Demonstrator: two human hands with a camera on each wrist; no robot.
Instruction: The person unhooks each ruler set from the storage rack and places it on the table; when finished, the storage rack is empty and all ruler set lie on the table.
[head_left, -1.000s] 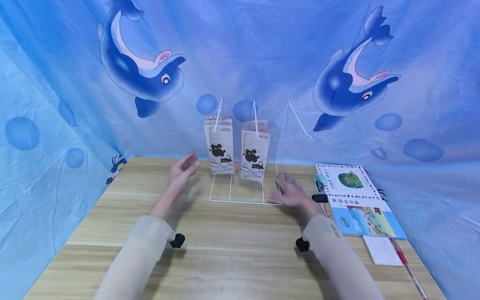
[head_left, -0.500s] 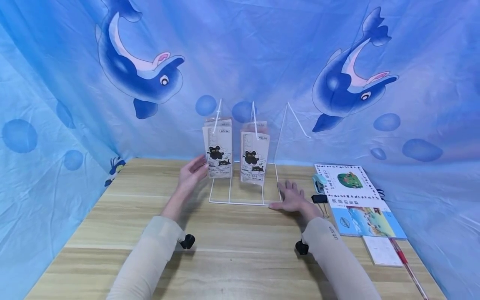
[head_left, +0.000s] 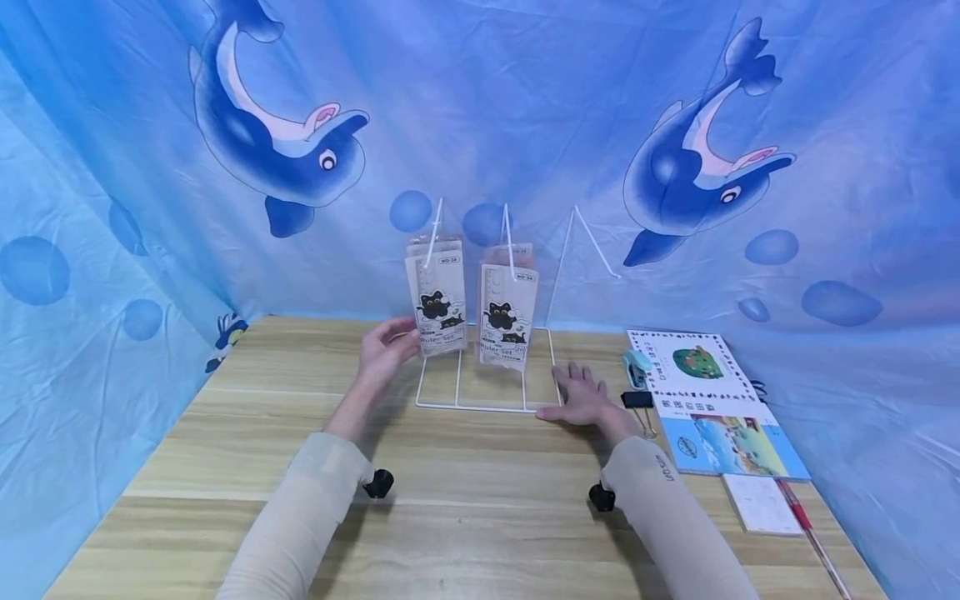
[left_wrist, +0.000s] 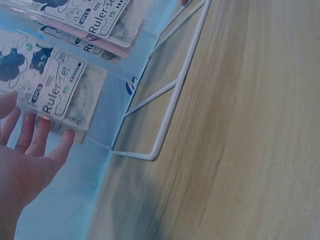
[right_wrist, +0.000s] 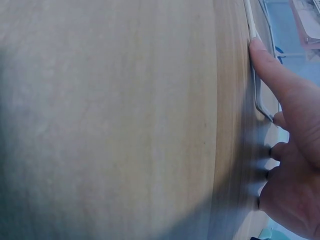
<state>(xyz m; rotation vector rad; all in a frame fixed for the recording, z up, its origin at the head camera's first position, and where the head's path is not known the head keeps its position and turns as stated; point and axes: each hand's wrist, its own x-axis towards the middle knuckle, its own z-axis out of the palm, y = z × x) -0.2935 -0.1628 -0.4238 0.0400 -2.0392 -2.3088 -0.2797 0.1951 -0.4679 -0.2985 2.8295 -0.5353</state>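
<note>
Ruler-set packs with black cat prints hang on a white wire display rack. One group, the left ruler sets, hangs from the left hook; the other ruler sets hang from the middle hook. My left hand is at the lower left edge of the left packs, its thumb and fingertips touching them. In the left wrist view the fingers are spread loosely along the front pack's edge. My right hand rests on the rack's front right corner, thumb on the base wire and fingers spread on the table.
Right of the rack lie a light-blue stapler, a black binder clip, booklets, a white notepad and a red pen. A blue dolphin-print curtain stands behind the wooden table.
My left hand has moved right and reached the left ruler sets, which have swung slightly. My right hand has settled onto the rack's front right corner.
</note>
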